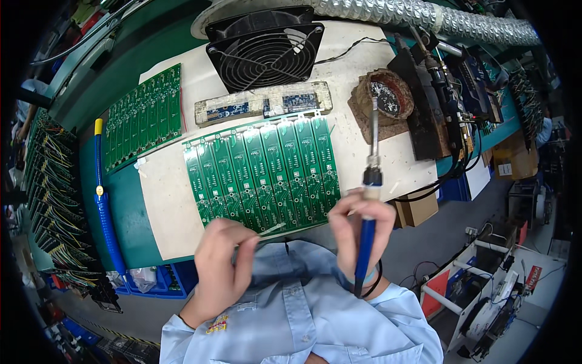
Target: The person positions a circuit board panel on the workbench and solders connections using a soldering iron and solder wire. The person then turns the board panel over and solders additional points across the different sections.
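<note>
My right hand [364, 227] is closed round the blue handle of a soldering iron [367, 242]. The iron's metal shaft points away from me, and its tip overlaps the near edge of a crusted brown pot [391, 100] that has silvery bits inside. Just off the near edge of a green circuit board panel [260, 176], my left hand [223, 264] is pinched at one end of a thin whitish strip [273, 230]. This panel lies on a pale sheet [163, 212] and is made of several long boards side by side.
A black fan [267, 57] stands behind a pale bar [264, 104] beyond the panel. Another green panel [145, 115] lies far left, near a long blue tool [106, 218] with a yellow tip. Dark stands with cables [445, 91] occupy the right side. A silver duct [424, 18] runs overhead.
</note>
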Action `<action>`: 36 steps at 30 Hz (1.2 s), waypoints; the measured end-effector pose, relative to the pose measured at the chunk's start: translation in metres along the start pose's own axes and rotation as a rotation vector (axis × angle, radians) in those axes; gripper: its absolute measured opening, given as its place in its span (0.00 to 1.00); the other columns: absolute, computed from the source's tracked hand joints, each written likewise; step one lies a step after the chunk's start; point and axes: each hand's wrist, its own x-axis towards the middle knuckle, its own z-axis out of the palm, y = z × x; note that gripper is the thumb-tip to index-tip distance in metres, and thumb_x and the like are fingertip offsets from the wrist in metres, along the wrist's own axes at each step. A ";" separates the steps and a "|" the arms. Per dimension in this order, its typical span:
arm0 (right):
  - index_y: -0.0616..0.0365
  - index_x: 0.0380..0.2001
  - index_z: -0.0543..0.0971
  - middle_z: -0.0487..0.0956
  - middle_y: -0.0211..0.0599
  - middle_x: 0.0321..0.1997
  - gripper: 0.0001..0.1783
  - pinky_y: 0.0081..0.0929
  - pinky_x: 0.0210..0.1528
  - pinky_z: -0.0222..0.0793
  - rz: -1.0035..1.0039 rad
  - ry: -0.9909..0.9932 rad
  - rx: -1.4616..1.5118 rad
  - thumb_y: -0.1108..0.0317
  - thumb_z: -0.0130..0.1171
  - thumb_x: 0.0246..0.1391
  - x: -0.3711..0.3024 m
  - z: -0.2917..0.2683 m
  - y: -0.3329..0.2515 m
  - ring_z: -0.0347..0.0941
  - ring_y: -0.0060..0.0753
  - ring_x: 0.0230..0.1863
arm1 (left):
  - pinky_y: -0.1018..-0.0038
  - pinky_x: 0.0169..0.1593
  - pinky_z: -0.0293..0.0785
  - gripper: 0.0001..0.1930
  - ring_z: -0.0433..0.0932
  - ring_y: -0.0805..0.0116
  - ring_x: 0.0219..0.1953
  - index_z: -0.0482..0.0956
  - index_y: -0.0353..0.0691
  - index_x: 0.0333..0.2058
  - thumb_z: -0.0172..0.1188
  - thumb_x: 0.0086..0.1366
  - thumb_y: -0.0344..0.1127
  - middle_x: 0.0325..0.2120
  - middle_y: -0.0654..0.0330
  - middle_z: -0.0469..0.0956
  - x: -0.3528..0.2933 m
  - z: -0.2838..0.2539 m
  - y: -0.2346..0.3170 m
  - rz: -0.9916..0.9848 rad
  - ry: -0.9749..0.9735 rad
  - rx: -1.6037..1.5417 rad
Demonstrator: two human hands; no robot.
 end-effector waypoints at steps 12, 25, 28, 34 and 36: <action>0.60 0.39 0.70 0.76 0.40 0.36 0.16 0.23 0.38 0.66 -0.078 -0.134 -0.620 0.81 0.56 0.44 0.031 -0.017 0.017 0.70 0.31 0.32 | 0.73 0.48 0.66 0.02 0.72 0.63 0.43 0.67 0.35 0.30 0.49 0.61 0.26 0.46 0.46 0.72 -0.005 -0.021 -0.029 -0.393 0.321 -0.116; 0.60 0.38 0.70 0.77 0.45 0.43 0.21 0.25 0.40 0.68 -0.108 0.000 -0.532 0.86 0.59 0.37 0.035 -0.006 0.017 0.73 0.36 0.38 | 0.69 0.51 0.66 0.02 0.73 0.58 0.46 0.68 0.34 0.30 0.49 0.61 0.26 0.50 0.42 0.69 0.012 -0.011 -0.022 -0.222 0.393 -0.209; 0.59 0.39 0.70 0.77 0.45 0.42 0.20 0.25 0.40 0.68 -0.170 -0.107 -0.624 0.84 0.58 0.39 0.040 -0.004 0.026 0.73 0.36 0.39 | 0.68 0.51 0.66 0.01 0.73 0.58 0.46 0.68 0.34 0.29 0.50 0.59 0.25 0.47 0.45 0.72 0.016 -0.008 -0.035 -0.285 0.350 -0.134; 0.59 0.40 0.70 0.77 0.42 0.38 0.16 0.23 0.39 0.67 -0.224 -0.039 -0.569 0.80 0.56 0.45 0.038 -0.023 0.027 0.72 0.34 0.37 | 0.68 0.50 0.66 0.01 0.74 0.61 0.40 0.70 0.35 0.28 0.53 0.57 0.24 0.36 0.53 0.76 0.008 -0.009 -0.038 -0.194 0.550 0.088; 0.59 0.40 0.70 0.76 0.41 0.36 0.16 0.23 0.39 0.66 -0.062 -0.029 -0.532 0.78 0.56 0.46 0.038 -0.032 0.021 0.72 0.33 0.36 | 0.69 0.50 0.66 0.02 0.73 0.61 0.37 0.70 0.35 0.28 0.53 0.56 0.24 0.34 0.55 0.75 0.009 -0.007 -0.031 -0.173 0.470 0.136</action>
